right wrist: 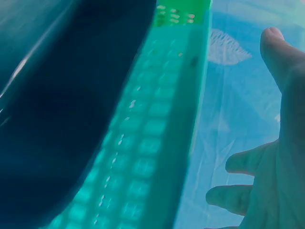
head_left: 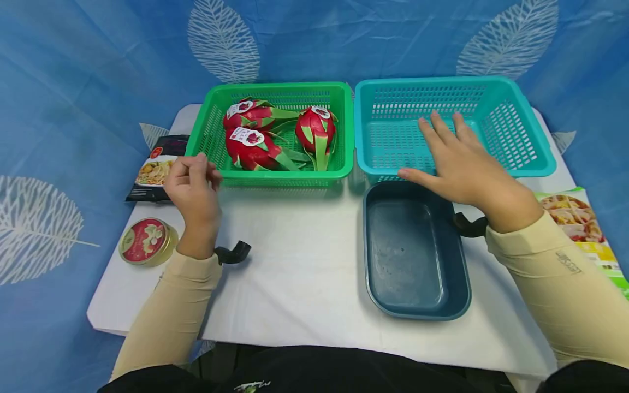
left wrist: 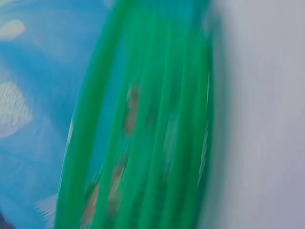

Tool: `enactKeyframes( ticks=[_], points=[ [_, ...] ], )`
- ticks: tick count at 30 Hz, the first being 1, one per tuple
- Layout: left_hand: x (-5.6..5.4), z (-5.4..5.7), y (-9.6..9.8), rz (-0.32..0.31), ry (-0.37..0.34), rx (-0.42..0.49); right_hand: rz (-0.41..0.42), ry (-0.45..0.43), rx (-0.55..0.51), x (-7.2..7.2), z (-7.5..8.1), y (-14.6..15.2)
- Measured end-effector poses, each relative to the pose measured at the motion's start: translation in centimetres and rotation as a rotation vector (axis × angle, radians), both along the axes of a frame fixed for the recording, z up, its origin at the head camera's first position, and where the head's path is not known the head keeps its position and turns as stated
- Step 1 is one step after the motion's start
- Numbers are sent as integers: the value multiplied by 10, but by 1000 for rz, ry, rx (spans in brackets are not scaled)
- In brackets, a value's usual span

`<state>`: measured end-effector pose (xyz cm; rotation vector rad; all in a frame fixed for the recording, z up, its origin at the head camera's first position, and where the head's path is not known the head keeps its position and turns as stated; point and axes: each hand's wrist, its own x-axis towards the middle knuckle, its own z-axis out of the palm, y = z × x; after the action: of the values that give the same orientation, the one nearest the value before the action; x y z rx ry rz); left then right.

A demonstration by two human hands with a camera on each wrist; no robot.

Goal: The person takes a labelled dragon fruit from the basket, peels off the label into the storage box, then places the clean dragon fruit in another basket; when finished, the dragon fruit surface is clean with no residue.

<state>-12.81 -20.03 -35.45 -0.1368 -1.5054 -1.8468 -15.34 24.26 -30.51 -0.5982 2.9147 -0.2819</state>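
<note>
My left hand [head_left: 194,188], its fingers loosely curled and nothing visible in them, is at the front left corner of a green plastic basket [head_left: 275,176]. In that basket lie a dragon fruit [head_left: 314,131] on the right and two more on the left, with white stickers. The left wrist view is blurred; the green basket [left wrist: 81,157] crosses it, and no hand shows there. My right hand [head_left: 457,158] is spread, palm down, over the front of a turquoise basket [head_left: 533,136]. In the right wrist view its fingers [right wrist: 233,198] are apart, holding nothing.
A dark blue-grey plastic tub [head_left: 408,245] stands in front of the turquoise basket. At the left are a round tin [head_left: 147,241] with a red lid and a black food packet [head_left: 157,169]. A green and yellow food bag [head_left: 585,224] lies beside the right forearm.
</note>
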Motion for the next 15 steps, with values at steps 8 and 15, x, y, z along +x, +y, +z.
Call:
enactKeyframes(
  ticks=[8,15],
  points=[
    [8,-14,19,-67,-338,589,105,40,-89,-10,19,-44],
    [2,-32,20,-150,-527,852,286,120,-125,-19,27,-104]
  ],
)
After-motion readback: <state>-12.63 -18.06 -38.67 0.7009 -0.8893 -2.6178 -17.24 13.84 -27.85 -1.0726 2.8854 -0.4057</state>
